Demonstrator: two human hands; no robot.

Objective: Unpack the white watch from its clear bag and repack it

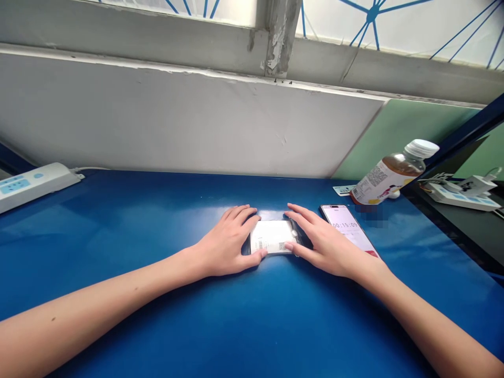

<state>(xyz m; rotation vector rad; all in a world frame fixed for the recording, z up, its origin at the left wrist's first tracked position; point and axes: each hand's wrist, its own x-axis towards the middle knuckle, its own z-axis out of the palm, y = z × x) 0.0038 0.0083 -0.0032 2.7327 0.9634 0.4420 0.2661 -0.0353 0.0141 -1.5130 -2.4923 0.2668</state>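
A small flat white packet [272,233] with a clear, shiny plastic edge lies on the blue table. Its upper face carries a barcode and a small square code. At its left end rests my left hand [230,239], fingers stretched out towards the far corner and thumb touching the near corner. On the opposite side, my right hand [325,241] has its fingers extended and spread, the thumb tip on the packet's near right corner. Neither hand is closed round the packet. The packet's side ends are partly hidden by the hands.
Beside my right hand lies a phone [346,223] with a running timer. Behind it a drink bottle [388,176] leans over a small card [342,190]. Power strips sit at the far left [37,184] and far right [464,195]. A wall [189,121] borders the table's back.
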